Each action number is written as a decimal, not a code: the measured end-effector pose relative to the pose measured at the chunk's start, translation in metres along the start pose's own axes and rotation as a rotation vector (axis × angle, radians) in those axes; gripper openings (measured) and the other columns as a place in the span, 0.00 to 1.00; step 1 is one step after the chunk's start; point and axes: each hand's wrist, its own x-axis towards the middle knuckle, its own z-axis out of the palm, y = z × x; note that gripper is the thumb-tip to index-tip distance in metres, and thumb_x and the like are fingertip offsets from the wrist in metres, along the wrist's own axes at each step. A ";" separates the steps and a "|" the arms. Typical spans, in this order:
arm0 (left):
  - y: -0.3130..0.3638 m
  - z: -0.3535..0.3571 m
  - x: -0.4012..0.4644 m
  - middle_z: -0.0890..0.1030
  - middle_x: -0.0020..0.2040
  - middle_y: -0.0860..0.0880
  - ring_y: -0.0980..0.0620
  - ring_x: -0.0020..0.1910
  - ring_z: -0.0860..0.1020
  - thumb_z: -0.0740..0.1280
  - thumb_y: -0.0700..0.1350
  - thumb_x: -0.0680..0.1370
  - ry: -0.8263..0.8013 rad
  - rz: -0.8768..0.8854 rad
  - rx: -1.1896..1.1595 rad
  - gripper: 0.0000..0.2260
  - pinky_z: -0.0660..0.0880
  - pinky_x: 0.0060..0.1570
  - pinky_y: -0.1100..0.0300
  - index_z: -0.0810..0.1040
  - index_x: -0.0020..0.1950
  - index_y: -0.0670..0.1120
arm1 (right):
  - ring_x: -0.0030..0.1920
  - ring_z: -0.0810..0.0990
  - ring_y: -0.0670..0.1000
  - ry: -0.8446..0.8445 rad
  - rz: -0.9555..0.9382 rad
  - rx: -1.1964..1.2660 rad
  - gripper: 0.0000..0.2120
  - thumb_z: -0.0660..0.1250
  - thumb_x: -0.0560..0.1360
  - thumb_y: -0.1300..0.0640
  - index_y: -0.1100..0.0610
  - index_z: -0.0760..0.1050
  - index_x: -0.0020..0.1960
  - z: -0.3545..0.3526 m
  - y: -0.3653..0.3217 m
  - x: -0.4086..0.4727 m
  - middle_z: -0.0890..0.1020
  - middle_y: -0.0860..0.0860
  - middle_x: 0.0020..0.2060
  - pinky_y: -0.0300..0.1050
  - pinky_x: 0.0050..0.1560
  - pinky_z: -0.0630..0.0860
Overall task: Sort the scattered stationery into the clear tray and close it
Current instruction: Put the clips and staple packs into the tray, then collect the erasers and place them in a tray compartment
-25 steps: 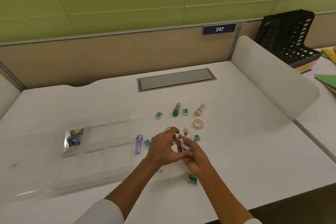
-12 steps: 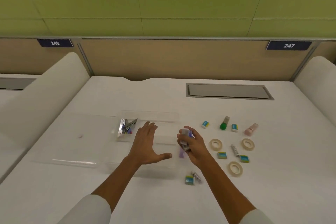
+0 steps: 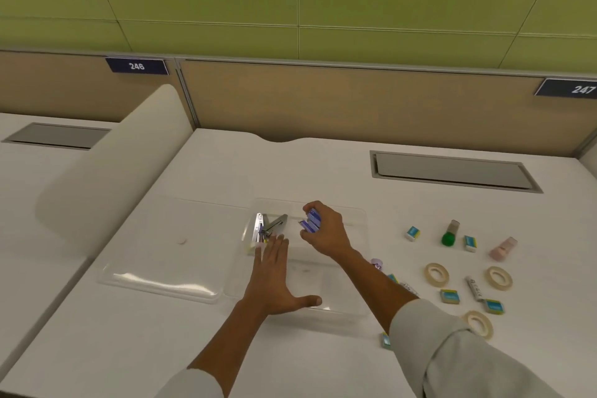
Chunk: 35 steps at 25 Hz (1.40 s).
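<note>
The clear tray [image 3: 360,220] sits mid-desk with its lid [image 3: 155,271] lying open to the left. Metal staplers [image 3: 269,228] fill its far left compartment. My right hand [image 3: 323,229] hovers over the tray's far middle compartment, shut on a few small blue and purple boxes [image 3: 311,220]. My left hand [image 3: 274,275] rests flat and open on the tray's near left part. To the right lie tape rolls [image 3: 436,274], blue erasers [image 3: 413,233], a green-capped tube [image 3: 449,233], a pink corrector [image 3: 503,249] and a small white tube [image 3: 473,288].
A purple item [image 3: 377,263] lies partly hidden behind my right forearm. A grey cable hatch [image 3: 452,171] is set into the desk at the back right. White curved dividers [image 3: 106,171] separate the desks. A brown partition closes the back.
My right hand carried the small boxes leftward from the scattered items to above the tray. My left hand moved onto the tray and lies flat. The view swung left.
</note>
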 end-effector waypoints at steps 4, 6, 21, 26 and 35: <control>-0.004 0.005 0.004 0.37 0.79 0.49 0.53 0.75 0.32 0.49 0.86 0.54 -0.006 -0.011 -0.021 0.65 0.38 0.76 0.44 0.36 0.78 0.46 | 0.53 0.78 0.54 -0.143 -0.025 -0.172 0.26 0.77 0.68 0.58 0.55 0.74 0.63 0.016 0.009 0.013 0.80 0.56 0.56 0.43 0.53 0.74; -0.006 0.007 0.005 0.37 0.79 0.50 0.51 0.77 0.35 0.48 0.86 0.53 -0.002 -0.014 -0.024 0.65 0.37 0.76 0.43 0.37 0.78 0.47 | 0.59 0.78 0.55 -0.213 -0.019 -0.224 0.27 0.76 0.70 0.56 0.54 0.72 0.67 0.021 0.010 0.014 0.79 0.56 0.61 0.44 0.58 0.73; 0.003 -0.001 0.009 0.38 0.79 0.47 0.49 0.76 0.34 0.40 0.85 0.56 0.018 -0.014 0.063 0.61 0.37 0.75 0.43 0.40 0.79 0.48 | 0.74 0.67 0.52 -0.024 -0.001 -0.297 0.27 0.67 0.78 0.45 0.52 0.67 0.73 -0.048 0.037 -0.050 0.68 0.50 0.75 0.41 0.70 0.60; 0.047 -0.008 0.020 0.41 0.80 0.47 0.49 0.78 0.38 0.44 0.84 0.58 0.032 0.100 0.046 0.61 0.38 0.76 0.44 0.42 0.79 0.44 | 0.70 0.72 0.50 0.122 0.034 -0.236 0.24 0.67 0.78 0.45 0.53 0.70 0.71 -0.085 0.062 -0.086 0.74 0.50 0.71 0.41 0.68 0.64; 0.175 0.040 0.033 0.78 0.59 0.45 0.44 0.62 0.74 0.70 0.51 0.72 0.140 0.492 0.024 0.21 0.69 0.63 0.53 0.76 0.61 0.42 | 0.59 0.82 0.50 0.460 0.425 0.435 0.10 0.63 0.81 0.50 0.52 0.78 0.59 -0.143 0.103 -0.157 0.84 0.50 0.55 0.47 0.58 0.79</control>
